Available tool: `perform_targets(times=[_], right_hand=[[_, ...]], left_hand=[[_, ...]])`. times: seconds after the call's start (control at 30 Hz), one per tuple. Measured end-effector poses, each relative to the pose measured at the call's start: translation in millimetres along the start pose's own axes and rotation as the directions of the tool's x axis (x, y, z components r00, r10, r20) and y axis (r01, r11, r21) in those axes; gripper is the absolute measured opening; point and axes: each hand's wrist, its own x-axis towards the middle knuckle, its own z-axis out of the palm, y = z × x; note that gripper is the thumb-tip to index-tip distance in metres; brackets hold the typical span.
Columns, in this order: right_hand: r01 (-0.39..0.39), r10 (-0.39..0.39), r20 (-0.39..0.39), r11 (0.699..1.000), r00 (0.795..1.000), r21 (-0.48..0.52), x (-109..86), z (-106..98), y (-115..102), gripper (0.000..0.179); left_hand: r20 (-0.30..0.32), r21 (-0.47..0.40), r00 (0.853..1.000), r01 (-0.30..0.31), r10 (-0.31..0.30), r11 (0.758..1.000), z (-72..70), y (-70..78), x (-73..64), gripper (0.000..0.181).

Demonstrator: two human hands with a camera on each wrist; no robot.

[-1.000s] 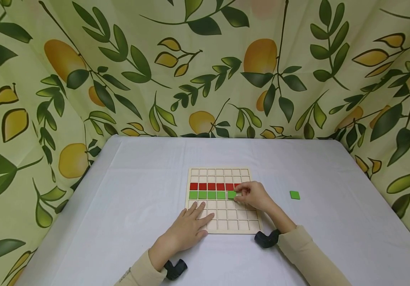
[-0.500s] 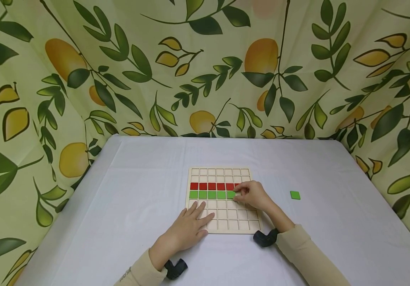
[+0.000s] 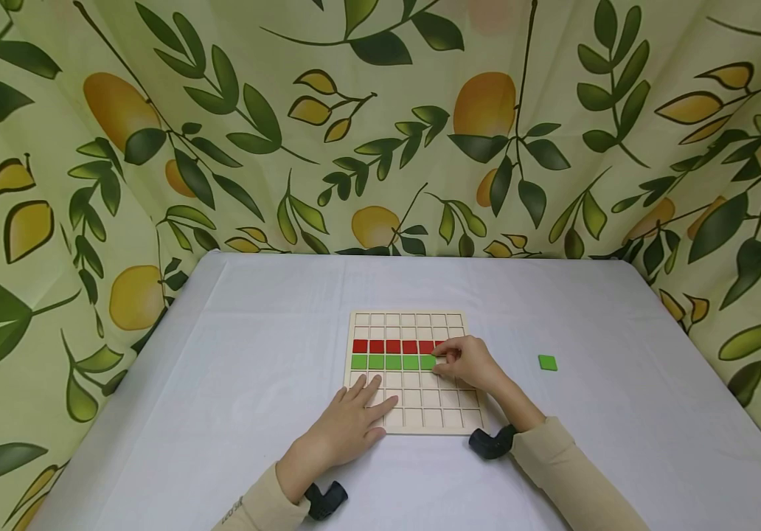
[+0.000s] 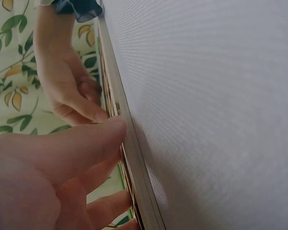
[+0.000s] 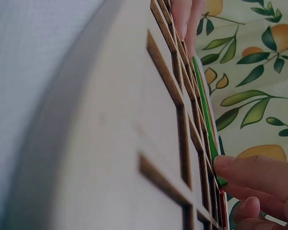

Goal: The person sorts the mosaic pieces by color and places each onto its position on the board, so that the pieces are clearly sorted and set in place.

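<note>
A wooden grid board (image 3: 432,418) lies flat on the white-covered table. Red square tiles (image 3: 393,346) fill one of its rows, partly hidden at the right end by my right hand (image 3: 470,363). In the row just below are several green square tiles (image 3: 393,362). My right thumb and index finger pinch the rightmost visible green tile (image 3: 428,362), which sits level with its neighbours in its cell. Seen from the right wrist, the thumb (image 5: 226,163) is at the green edge. My left hand (image 3: 347,424) rests with spread fingers on the board's lower left corner, thumb by the front edge.
One loose green tile (image 3: 548,363) lies on the table to the right of the board. Black wrist-worn devices (image 3: 326,501) show below both hands. A leaf-and-fruit patterned curtain (image 3: 380,147) stands behind and beside the white tablecloth (image 3: 254,317).
The green tile at my right fingertips has shifted slightly left and settled in line with the row. My right wrist has moved slightly left; the left hand stays put.
</note>
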Motion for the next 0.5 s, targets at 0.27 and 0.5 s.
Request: perform_targets(times=[0.27,0.5], right_hand=[[-0.006,0.006,-0.003,1.000,1.000,0.007,-1.1,-1.0,0.9,0.021],[-0.023,0.024,-0.003,0.999,1.000,0.039,-5.1,-7.6,6.2,0.018]], left_hand=[[0.013,-0.002,1.000,0.011,-0.011,1.000,1.4,-0.8,0.1,0.047],[0.002,-0.005,1.000,0.004,-0.004,1.000,1.1,-0.5,-0.3,0.048]])
